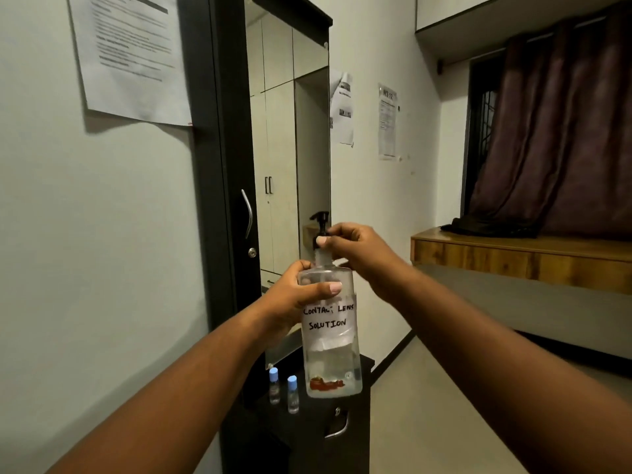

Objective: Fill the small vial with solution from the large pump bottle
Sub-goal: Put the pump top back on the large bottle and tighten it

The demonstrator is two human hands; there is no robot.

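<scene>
Bottle (pixel 330 333) is off the cabinet (pixel 345 449), held upright in our left hand (pixel 295 297) — fingers wrapped round the upper body, thumb across the front. Right hand (pixel 355 249) pinches the pump head at the neck. Clear rigid plastic, about a third full, so top-light but likely slick; we'd grip on the paper label. Two capped small vials (pixel 293 394) stand on the cabinet just below-left — light, tippy, hold low.
</scene>
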